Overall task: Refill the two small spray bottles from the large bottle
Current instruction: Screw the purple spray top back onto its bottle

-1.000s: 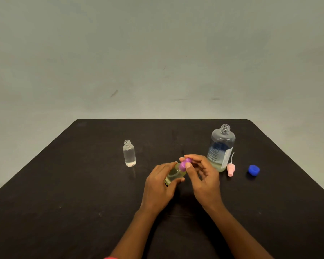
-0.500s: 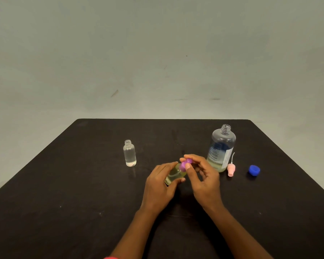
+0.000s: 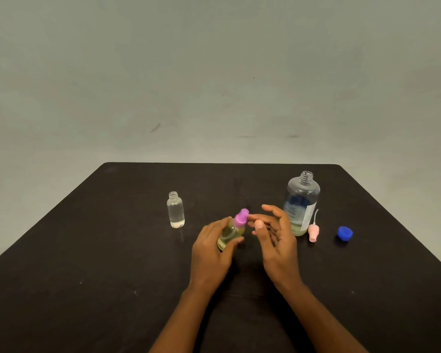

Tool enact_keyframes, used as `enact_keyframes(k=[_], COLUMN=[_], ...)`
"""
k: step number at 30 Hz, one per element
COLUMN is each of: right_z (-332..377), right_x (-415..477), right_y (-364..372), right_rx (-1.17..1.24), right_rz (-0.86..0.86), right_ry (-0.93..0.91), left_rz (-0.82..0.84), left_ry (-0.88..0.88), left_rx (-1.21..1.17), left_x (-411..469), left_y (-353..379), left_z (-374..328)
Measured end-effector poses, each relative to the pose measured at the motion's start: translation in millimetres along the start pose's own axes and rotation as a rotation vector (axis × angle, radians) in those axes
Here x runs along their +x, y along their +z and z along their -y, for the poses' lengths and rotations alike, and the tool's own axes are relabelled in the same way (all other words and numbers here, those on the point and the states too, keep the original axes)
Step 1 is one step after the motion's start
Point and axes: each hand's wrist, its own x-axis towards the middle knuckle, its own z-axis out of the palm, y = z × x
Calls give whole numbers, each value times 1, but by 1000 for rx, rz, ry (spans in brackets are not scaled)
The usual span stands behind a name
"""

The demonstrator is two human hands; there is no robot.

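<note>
Centrally on table (image 3: 107, 256), left hand (image 3: 210, 253) holding bottle (image 3: 230, 234)

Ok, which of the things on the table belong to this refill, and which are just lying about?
Job: purple-capped spray bottle in left hand; uncapped small bottle; large bottle; pink spray head; blue cap.
Lying about: nothing unrelated, just the black table itself.

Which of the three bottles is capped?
The small bottle with the purple spray top, held in the left hand; the other small bottle and the large bottle stand open-necked.
</note>
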Motion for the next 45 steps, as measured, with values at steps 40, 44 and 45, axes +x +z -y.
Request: enact_keyframes(k=[40, 44, 45], right_z=[-7, -9, -10], right_x=[23, 30, 31], right_y=[-30, -43, -45], right_rx=[-365, -425, -454], right_rz=[-715, -826, -814], right_ry=[-24, 143, 215], left_rz=[-393, -380, -378], left_ry=[-496, -495, -495], left_rx=[90, 85, 86], left_x=[36, 37, 36], left_y=[-77, -77, -77], left_z=[66, 64, 64])
